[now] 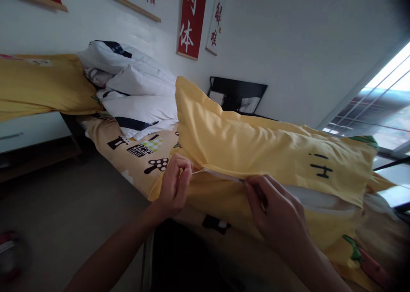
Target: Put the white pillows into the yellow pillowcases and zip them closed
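Note:
A yellow pillowcase with dark lettering and a watermelon-like print lies along the bed edge, with white filling showing through its side opening. A zipper runs along that side. My right hand pinches at the zipper slider; the fingers cover most of it. To the right of this hand the zipper gapes, and to its left the two sides meet. My left hand is closed on the zipper's left end, where pale threads stretch from the fingers to the cloth.
The bed wears a beige printed sheet. White folded bedding is piled at the back, beside another yellow pillow. A white nightstand stands at left. Scrolls hang on the wall, a black rack stands behind, and a window is at right.

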The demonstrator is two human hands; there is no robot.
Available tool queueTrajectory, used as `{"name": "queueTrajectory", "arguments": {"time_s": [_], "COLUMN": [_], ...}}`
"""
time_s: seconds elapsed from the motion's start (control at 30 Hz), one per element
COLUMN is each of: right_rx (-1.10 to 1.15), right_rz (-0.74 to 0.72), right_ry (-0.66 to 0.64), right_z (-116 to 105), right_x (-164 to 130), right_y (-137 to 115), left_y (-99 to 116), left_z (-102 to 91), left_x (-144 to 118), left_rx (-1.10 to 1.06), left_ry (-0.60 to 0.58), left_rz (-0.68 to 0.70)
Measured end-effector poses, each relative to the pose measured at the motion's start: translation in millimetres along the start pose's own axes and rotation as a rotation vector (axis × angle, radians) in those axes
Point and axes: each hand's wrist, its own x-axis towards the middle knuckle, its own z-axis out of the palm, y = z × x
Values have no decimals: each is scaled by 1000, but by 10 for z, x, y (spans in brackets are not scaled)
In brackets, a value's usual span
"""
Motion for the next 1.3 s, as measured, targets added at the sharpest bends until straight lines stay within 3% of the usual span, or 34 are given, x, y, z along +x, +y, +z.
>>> {"name": "queueTrajectory", "arguments": {"time_s": [0.13, 0.3, 0.4, 0.47, 0.63, 0.7, 0.8, 0.93, 1.2, 1.3], "right_rx": [2, 0, 18, 30, 36, 38, 39, 10, -103, -97], "right_rz": [24, 51, 60, 67, 85, 95, 102, 99, 82, 95], "right_ry": [0, -11, -11, -13, -46, -48, -56, -75, -36, -34], "right_z": [16, 38, 48, 53, 49, 39, 14, -16, -29, -39], "right_x": [16, 19, 25, 33, 45, 40, 27, 16, -40, -76], "right_y": [36, 104, 105, 90, 61, 60, 60, 48, 106, 169], "left_y": [16, -256, -477, -504, -142, -24, -17, -123, -70, -135], "left_z": [-75, -603, -814, -787, -307, -87, 150, 234, 35, -199], "left_x": [73, 270, 276, 223, 138, 176, 252, 265, 270, 337], "left_rx": [-228, -236, -181, -79, 316, 516, 640, 546, 547, 575], "left_ry": [214, 704, 816, 718, -36, -161, -224, -298, -139, -49], "left_rz": [-156, -289, -338, -321, -204, -93, 66, 150, 229, 83]}}
